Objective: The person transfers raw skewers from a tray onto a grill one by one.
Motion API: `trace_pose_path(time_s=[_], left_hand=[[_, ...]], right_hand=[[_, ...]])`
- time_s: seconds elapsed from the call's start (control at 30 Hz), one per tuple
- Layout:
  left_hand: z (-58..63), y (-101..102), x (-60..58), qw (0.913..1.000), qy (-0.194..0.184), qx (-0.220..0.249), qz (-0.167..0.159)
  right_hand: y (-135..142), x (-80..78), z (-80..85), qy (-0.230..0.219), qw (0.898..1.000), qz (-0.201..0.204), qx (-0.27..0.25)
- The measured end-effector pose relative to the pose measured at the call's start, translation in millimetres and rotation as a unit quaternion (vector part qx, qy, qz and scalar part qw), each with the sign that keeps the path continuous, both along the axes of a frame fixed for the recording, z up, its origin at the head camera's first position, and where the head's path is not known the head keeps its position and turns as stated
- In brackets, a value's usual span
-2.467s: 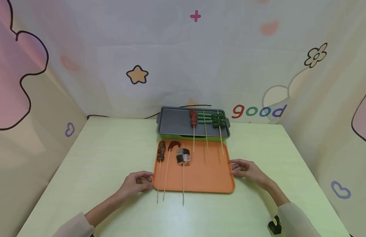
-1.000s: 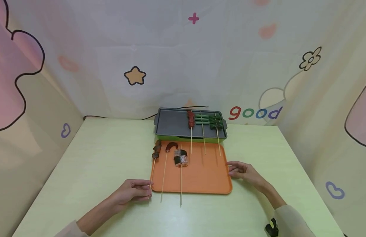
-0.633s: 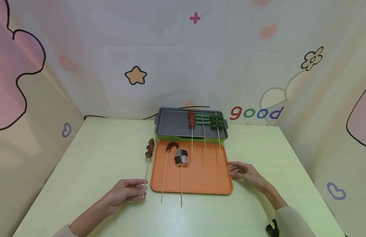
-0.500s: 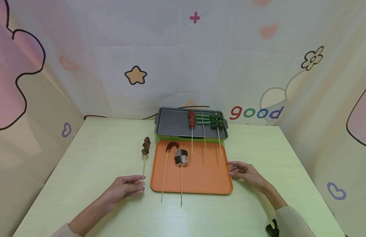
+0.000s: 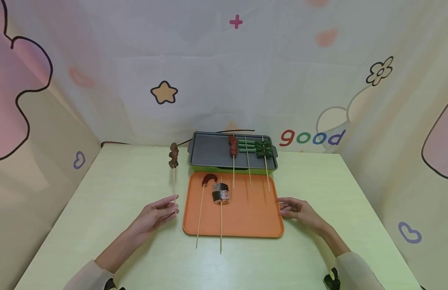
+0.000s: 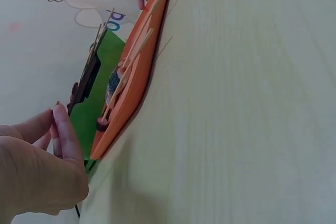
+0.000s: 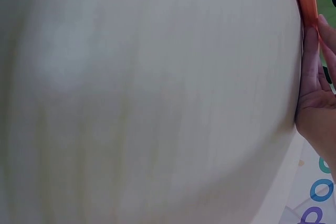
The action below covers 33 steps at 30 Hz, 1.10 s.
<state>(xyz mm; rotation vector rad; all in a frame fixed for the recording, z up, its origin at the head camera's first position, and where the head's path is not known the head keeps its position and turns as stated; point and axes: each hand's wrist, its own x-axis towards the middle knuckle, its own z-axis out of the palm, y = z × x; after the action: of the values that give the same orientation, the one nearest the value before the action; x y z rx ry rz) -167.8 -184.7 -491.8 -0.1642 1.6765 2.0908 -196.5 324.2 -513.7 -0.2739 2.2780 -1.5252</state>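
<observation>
Between thumb and fingertips my left hand [image 5: 156, 215] pinches the lower stick of a brown meat skewer [image 5: 174, 156]. Its meat end points up and away, left of the grill. My right hand [image 5: 300, 210] grips the right rim of an orange tray [image 5: 252, 223]; in the right wrist view, the thumb and fingers lie on either side of the tray's edge. On the tray are a skewer with a dark red curled piece [image 5: 209, 179] and a skewer of rolls with black bands [image 5: 221, 193]. Their sticks reach past the tray's front edge.
Behind the tray stands a green grill with a grey plate [image 5: 211, 149]. On its right half lie a red meat skewer [image 5: 233, 147], a green stalk skewer [image 5: 247, 146] and a dark green leafy skewer [image 5: 263, 149]. A printed cloth wall [image 5: 205, 92] rises behind the table [image 5: 137, 173].
My left hand has taken the brown meat skewer off the tray's left side, then moved left and forward with it. My right hand has stayed at the tray's right rim.
</observation>
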Motion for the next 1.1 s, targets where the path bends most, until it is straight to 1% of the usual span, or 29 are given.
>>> trace_pose_path(time_s=[0.17,0.43,0.6,0.73,0.83,0.97,1.1], left_hand=[[0.4,12,-13.5,0.9999,0.012,0.007,-0.009],[8.4,27,-37.8,0.9993,0.023,0.017,-0.023],[10.6,31,-57.1,0.9988,0.028,0.006,-0.040],[10.9,33,-69.7,0.9987,0.019,-0.006,-0.047],[12.2,35,-75.5,0.9986,0.016,-0.013,-0.049],[14.2,37,-79.9,0.9986,0.016,-0.021,-0.047],[14.3,39,-82.7,0.9994,0.013,-0.016,-0.027]], right_hand=[[3,-1.5,-0.3,0.001,1.000,0.004,-0.008],[3,0.6,-2.6,0.001,1.000,0.004,-0.020],[1,-1.1,-3.0,0.001,1.000,0.005,-0.020],[1,-1.9,-3.8,0.002,1.000,0.004,-0.016],[1,-1.8,-3.6,0.005,1.000,0.007,-0.016],[1,-1.1,-3.6,0.004,1.000,0.006,-0.018],[0,-0.5,-3.1,0.001,1.000,0.001,-0.020]])
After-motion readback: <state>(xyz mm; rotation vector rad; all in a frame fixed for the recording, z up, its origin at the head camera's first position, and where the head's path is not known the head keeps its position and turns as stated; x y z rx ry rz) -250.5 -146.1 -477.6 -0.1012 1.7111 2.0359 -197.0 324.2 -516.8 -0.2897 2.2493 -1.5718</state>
